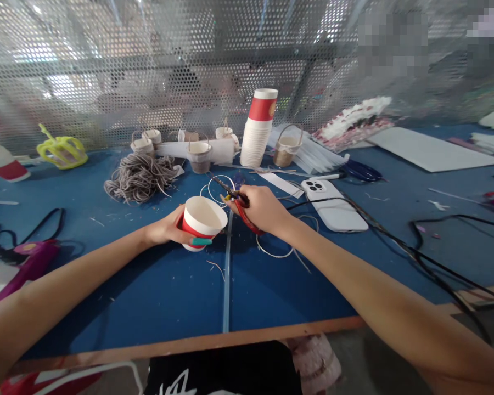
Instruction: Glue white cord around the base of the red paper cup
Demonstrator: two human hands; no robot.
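My left hand point(169, 229) grips a red and white paper cup point(202, 222), tilted with its open mouth toward me, just above the blue table point(156, 291). My right hand point(264, 209) holds red-handled scissors point(234, 196), their blades pointing up and left beside the cup's rim. Thin white paper rings point(219, 189) lie on the table just behind the cup.
A stack of paper cups point(258, 131) stands at the back centre, with small cup baskets point(287, 147) and a heap of grey cord point(139, 177) nearby. A white phone point(333, 206) lies to the right, black cables point(432, 263) trail beyond it, and a glue gun point(22, 263) rests at the left. A perforated metal screen point(148, 71) closes the back.
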